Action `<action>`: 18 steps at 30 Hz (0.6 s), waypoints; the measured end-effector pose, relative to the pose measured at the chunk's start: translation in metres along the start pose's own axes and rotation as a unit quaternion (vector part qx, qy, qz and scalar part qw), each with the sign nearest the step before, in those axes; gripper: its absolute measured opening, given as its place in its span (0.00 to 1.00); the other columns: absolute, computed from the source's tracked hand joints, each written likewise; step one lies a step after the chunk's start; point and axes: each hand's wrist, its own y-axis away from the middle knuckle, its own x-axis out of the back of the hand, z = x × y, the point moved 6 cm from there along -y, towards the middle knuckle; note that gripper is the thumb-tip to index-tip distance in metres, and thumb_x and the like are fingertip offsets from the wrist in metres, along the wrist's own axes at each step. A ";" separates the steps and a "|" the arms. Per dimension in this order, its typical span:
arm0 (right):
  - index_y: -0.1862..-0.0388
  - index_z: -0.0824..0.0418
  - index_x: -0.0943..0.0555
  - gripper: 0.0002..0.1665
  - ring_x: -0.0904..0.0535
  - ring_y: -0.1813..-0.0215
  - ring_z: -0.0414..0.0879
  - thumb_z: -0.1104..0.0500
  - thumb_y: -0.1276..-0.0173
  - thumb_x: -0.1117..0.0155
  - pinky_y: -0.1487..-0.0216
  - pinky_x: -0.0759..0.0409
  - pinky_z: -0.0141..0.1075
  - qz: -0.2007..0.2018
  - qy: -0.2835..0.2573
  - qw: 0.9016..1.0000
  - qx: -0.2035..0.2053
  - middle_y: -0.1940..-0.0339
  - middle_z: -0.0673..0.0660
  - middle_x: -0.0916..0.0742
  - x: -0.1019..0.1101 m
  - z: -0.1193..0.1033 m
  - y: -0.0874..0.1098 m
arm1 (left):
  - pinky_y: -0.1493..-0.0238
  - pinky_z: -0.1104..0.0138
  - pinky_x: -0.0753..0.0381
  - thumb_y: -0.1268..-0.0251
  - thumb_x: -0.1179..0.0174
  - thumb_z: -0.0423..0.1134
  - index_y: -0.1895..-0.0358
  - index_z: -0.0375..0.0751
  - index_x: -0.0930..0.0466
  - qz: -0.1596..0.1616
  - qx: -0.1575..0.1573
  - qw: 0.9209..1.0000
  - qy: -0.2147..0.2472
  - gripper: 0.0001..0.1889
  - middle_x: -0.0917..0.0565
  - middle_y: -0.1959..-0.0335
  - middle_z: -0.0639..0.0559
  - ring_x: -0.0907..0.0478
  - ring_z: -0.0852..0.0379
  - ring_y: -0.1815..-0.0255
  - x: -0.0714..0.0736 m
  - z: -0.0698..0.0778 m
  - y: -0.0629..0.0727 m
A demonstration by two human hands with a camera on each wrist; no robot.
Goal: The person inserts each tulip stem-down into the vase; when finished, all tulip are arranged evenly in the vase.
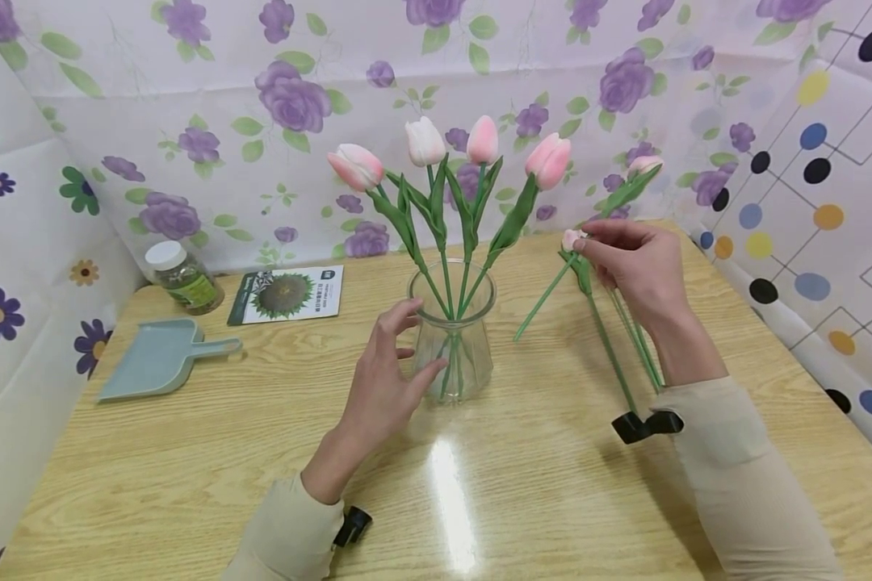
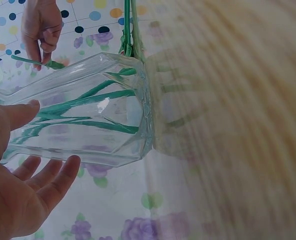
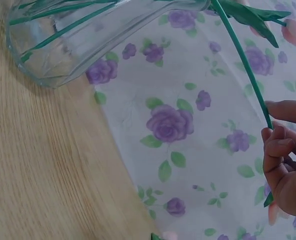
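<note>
The right hand (image 1: 635, 258) pinches one tulip's stem (image 1: 543, 298) between thumb and fingers, while the left hand (image 1: 388, 375) curves loosely round the side of the glass vase (image 1: 483, 355). In the head view, that stem slants right of the vase, which stands upright on the table (image 1: 283, 452) with four tulips (image 1: 483, 139) fanned inside. More stems (image 1: 610, 347) lie below the right forearm; a low sweep could drag them along with the black wrist strap (image 1: 647, 426).

In the left wrist view, the thumb lies across the glass, fingertips at its far side; how firmly they press, I cannot tell. A sideways knock might tip the vase if that hold is slack.

In the right wrist view, the fingertip pinch looks narrow, so the stem could twist if its end catches the rim.
</note>
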 end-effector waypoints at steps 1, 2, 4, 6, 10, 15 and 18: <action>0.56 0.60 0.08 0.10 0.32 0.82 0.43 0.62 0.36 0.20 0.81 0.31 0.32 0.000 -0.003 1.000 0.003 0.74 0.48 0.12 -0.001 -0.001 0.000 | 0.52 0.50 0.08 0.39 0.25 0.27 0.25 0.49 0.46 0.000 0.001 1.000 0.000 0.46 0.30 0.26 0.36 0.20 0.38 0.33 0.000 0.000 0.000; 0.56 0.60 0.08 0.10 0.32 0.82 0.43 0.62 0.36 0.20 0.82 0.32 0.32 0.000 -0.007 1.000 0.006 0.74 0.48 0.12 -0.001 -0.002 0.001 | 0.52 0.50 0.08 0.39 0.25 0.27 0.25 0.49 0.46 -0.001 0.002 1.000 0.001 0.46 0.30 0.26 0.36 0.20 0.37 0.33 0.000 0.000 0.000; 0.57 0.61 0.09 0.10 0.32 0.82 0.42 0.63 0.37 0.19 0.82 0.33 0.31 0.001 -0.010 1.000 0.015 0.74 0.48 0.12 -0.003 -0.005 0.002 | 0.52 0.50 0.08 0.39 0.25 0.27 0.25 0.49 0.46 -0.001 0.003 1.000 0.002 0.46 0.30 0.26 0.36 0.20 0.36 0.33 0.000 0.000 0.000; 0.56 0.61 0.09 0.10 0.32 0.82 0.42 0.64 0.37 0.19 0.82 0.33 0.31 0.001 -0.012 1.000 0.022 0.74 0.49 0.13 -0.005 -0.008 0.003 | 0.52 0.50 0.08 0.39 0.25 0.26 0.25 0.49 0.46 0.000 0.002 1.000 0.002 0.46 0.30 0.26 0.36 0.20 0.35 0.33 0.000 0.000 0.000; 0.55 0.62 0.09 0.13 0.31 0.81 0.41 0.64 0.38 0.18 0.83 0.33 0.30 0.000 -0.022 0.999 0.032 0.72 0.49 0.13 -0.007 -0.013 0.005 | 0.52 0.49 0.08 0.39 0.25 0.26 0.25 0.49 0.46 0.002 0.000 1.000 0.005 0.46 0.30 0.26 0.35 0.20 0.34 0.34 0.000 0.001 0.000; 0.54 0.63 0.09 0.15 0.29 0.80 0.40 0.67 0.41 0.18 0.84 0.33 0.29 0.009 -0.042 0.998 0.040 0.70 0.50 0.14 -0.010 -0.021 0.008 | 0.52 0.49 0.08 0.39 0.25 0.26 0.25 0.49 0.46 0.002 0.002 1.000 0.006 0.46 0.30 0.26 0.35 0.20 0.34 0.34 0.000 0.001 0.000; 0.54 0.63 0.09 0.16 0.24 0.77 0.39 0.69 0.41 0.18 0.83 0.31 0.28 0.017 -0.061 0.997 0.042 0.70 0.51 0.14 -0.011 -0.026 0.010 | 0.52 0.49 0.08 0.39 0.25 0.26 0.25 0.49 0.46 0.001 0.003 1.000 0.006 0.46 0.30 0.26 0.36 0.20 0.35 0.34 0.000 0.001 -0.001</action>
